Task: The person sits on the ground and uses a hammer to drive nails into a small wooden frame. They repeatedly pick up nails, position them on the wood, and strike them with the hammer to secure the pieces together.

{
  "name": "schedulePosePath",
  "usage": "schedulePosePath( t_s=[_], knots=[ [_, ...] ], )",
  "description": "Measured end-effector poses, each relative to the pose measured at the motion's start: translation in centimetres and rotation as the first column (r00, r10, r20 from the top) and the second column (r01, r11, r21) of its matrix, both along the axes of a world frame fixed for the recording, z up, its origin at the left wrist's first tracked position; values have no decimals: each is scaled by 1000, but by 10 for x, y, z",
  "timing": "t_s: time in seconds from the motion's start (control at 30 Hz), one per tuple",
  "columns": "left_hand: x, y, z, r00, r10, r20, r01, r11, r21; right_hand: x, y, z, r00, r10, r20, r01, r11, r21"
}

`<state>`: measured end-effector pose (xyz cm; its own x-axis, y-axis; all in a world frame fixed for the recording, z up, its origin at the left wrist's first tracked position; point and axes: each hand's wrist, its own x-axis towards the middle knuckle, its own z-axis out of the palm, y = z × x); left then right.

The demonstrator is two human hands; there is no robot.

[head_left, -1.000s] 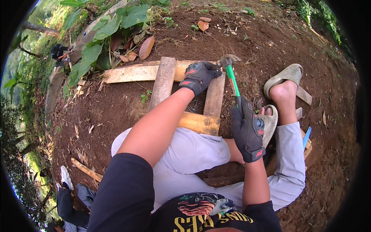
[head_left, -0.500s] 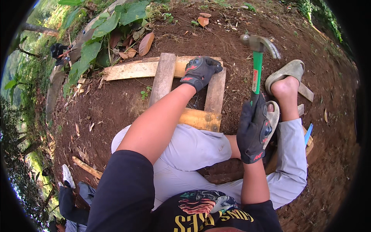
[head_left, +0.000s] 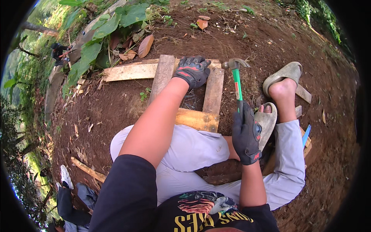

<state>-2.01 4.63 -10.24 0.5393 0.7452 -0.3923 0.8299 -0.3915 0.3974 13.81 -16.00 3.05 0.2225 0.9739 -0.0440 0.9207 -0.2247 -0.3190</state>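
Observation:
A small frame of wooden boards lies on the soil in front of me. My left hand (head_left: 192, 72), in a black glove with red marks, grips its far plank (head_left: 131, 72), fingers curled over the wood. To the left of this hand is a greyish crosspiece (head_left: 162, 77); on the right is another crosspiece (head_left: 213, 92). A yellowish near board (head_left: 196, 119) joins them. Gloved too, my right hand (head_left: 246, 133) is closed around the handle of a green claw hammer (head_left: 237, 83). The hammer's head is low, beside the frame's far right corner. Thin grey nails (head_left: 189, 101) lie inside the frame.
My sandalled foot (head_left: 266, 123) is close to the right hand. Board scraps (head_left: 303, 93) and a blue-edged tool (head_left: 306, 135) lie to the right. Broad-leaved plants (head_left: 116, 23) grow at far left. One person (head_left: 60, 52) is beyond them; another's legs (head_left: 71, 203) show at lower left.
My left hand has slid left along the far plank, away from the corner. The hammer has come down and left, its head now near that corner.

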Motion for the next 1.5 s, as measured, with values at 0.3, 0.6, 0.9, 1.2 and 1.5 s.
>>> schedulePosePath(
  t_s=[0.3,0.6,0.9,1.2,1.5],
  knots=[
    [-7,4,-13,997,-19,-80,10,994,-110,-8,11,20,998,-40,-51,52,964,259],
    [-11,6,-13,997,8,-75,-18,992,-126,-14,17,29,985,22,172,-50,985,162],
    [-4,4,-10,995,-9,-102,-6,990,-141,-26,10,-2,1000,18,-1,-18,987,-162],
    [-6,4,-12,996,-13,-88,0,990,-144,-13,0,-25,958,21,285,-53,993,105],
    [-10,2,-11,996,13,-90,-27,987,-161,-3,-10,-26,992,-87,-93,109,959,263]
  ],
)
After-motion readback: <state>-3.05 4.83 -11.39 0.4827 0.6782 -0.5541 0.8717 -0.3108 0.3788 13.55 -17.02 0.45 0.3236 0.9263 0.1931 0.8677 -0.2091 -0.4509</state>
